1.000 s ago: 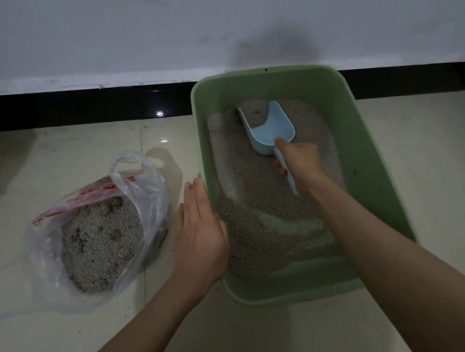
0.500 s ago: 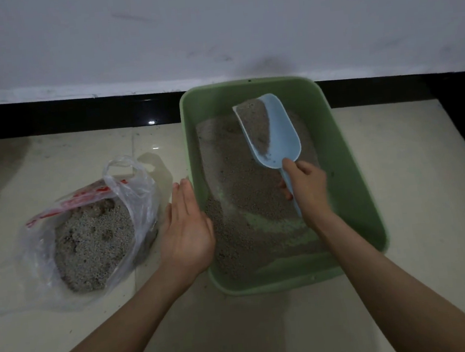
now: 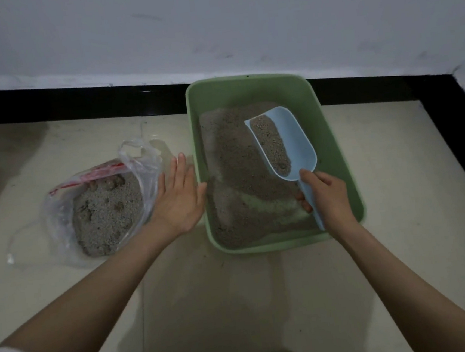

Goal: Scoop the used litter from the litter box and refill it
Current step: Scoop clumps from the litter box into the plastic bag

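On the tiled floor, right hand (image 3: pixel 330 194) grips a loaded scoop (image 3: pixel 280 142) above the half-emptied box (image 3: pixel 336 148), left hand (image 3: pixel 178 198) flat with fingers straight beside the part-filled bag (image 3: pixel 101 208); refilling remains.

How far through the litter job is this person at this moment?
Partly through the scooping. Done: the plastic bag already holds a mound of used litter, and bare green floor shows in the litter box. In hand: the right hand holds the blue scoop, loaded, above the box; the left hand rests flat against its wall. Left: emptying this load, the remaining litter, and the refill.
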{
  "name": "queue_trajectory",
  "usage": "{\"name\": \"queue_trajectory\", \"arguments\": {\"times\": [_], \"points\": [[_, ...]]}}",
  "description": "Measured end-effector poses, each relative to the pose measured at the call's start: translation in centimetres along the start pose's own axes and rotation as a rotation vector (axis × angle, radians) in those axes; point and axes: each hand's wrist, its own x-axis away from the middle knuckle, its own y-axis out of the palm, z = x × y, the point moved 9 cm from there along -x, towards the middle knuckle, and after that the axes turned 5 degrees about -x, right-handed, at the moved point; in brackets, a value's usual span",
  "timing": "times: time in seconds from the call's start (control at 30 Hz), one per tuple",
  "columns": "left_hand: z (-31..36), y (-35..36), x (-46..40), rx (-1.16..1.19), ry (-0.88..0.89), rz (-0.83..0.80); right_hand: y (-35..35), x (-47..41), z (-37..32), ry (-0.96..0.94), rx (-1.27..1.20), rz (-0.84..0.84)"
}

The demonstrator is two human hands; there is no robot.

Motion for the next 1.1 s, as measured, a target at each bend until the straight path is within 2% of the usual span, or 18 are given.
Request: {"name": "queue_trajectory", "arguments": {"times": [0.1, 0.23, 0.43, 0.63, 0.83, 0.97, 1.1], "points": [[-1.8, -0.8, 2.8, 0.064, 0.068, 0.132, 0.7, 1.4, -0.6, 0.006, 0.011, -0.072], [-6.6, -1.1, 8.1, 0.102, -0.008, 0.332, 3.8, 3.9, -2.1, -0.021, 0.111, -0.291], [-13.1, 1.7, 11.8, -0.08, -0.135, 0.26, 12.8, 8.1, -4.3, -0.018, 0.515, -0.641], [-14.8, 1.5, 11.5, -0.161, -0.224, 0.262, 22.6, 11.1, -6.2, -0.175, 0.995, -0.894], [-15.2, 1.5, 11.7, -0.128, -0.215, 0.298, 26.1, 12.4, -9.3, -0.524, 1.368, -0.773], [-15.2, 1.5, 12.1, -0.096, -0.213, 0.352, 25.2, 12.0, -10.5, -0.625, 1.381, -0.716], [-13.5, 0.1, 12.1, -0.049, -0.146, 0.476, 21.9, 10.2, -11.5, -0.634, 1.263, -0.665]]}}
